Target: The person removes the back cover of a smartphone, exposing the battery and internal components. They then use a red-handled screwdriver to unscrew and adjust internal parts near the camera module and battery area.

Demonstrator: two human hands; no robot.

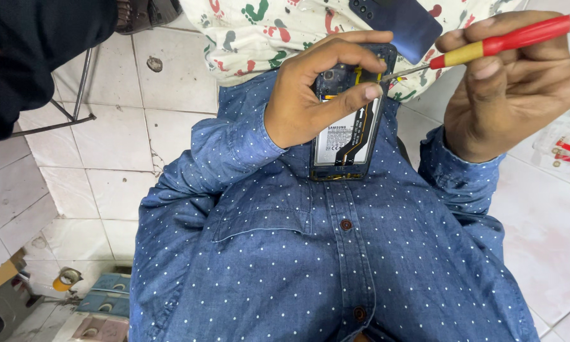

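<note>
The phone [348, 130] lies with its back cover off, so the white battery and an orange-black flat cable show inside. In the head view it is held in front of the blue dotted shirt [335, 253], with its long axis running nearly up and down in the picture, leaning a little: the lower end is toward the person's chest and the upper end is toward the printed cloth [266, 25] beyond it.

The left hand [310, 95] comes to the phone from the left side and grips it. The fingers curl over the upper part and the thumb presses across the middle of the battery, so this hand is closed on the phone.

The right hand [513, 88] is to the right of the phone and a little apart from it. Its fingers are closed around a screwdriver [506, 43] with a red and yellow handle. The thin metal shaft points left and slightly down, across the long axis of the phone, and its tip meets the upper right edge of the phone, just beside the left fingertips. I cannot tell if the tip sits in a screw.

A dark flat cover [399, 22] lies on the printed cloth just above the phone.
</note>
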